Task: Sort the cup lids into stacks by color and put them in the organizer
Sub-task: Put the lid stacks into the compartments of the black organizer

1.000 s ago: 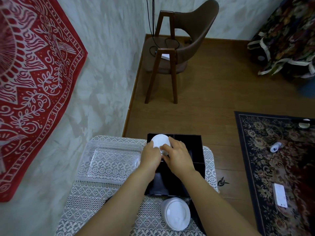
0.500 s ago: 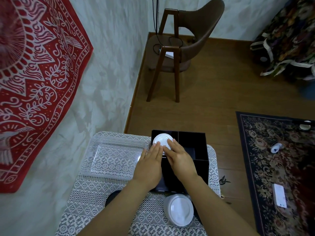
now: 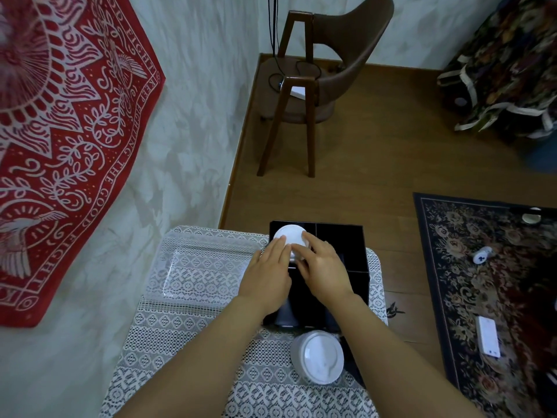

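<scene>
Head view: a person's left hand (image 3: 266, 279), fingers straight, steadies a stack of white cup lids (image 3: 289, 235) in the far-left compartment of the black organizer (image 3: 340, 233). The right hand (image 3: 324, 271) presses open-fingered opposite. Even pressure from both sides should seat it squarely.

white lids (image 3: 290, 235) smooth plastic; organizer (image 3: 340, 236) glossy black; tablecloth (image 3: 180, 336) lace.

A stack of white lids (image 3: 288, 236) stands in the far-left compartment of the black divided organizer (image 3: 340, 235) (at the tabletop's (image 3: 180, 342) far right edge). Another white stack (image 3: 322, 360) sits just beside its near edge, seemingly slightly tilted.
</scene>
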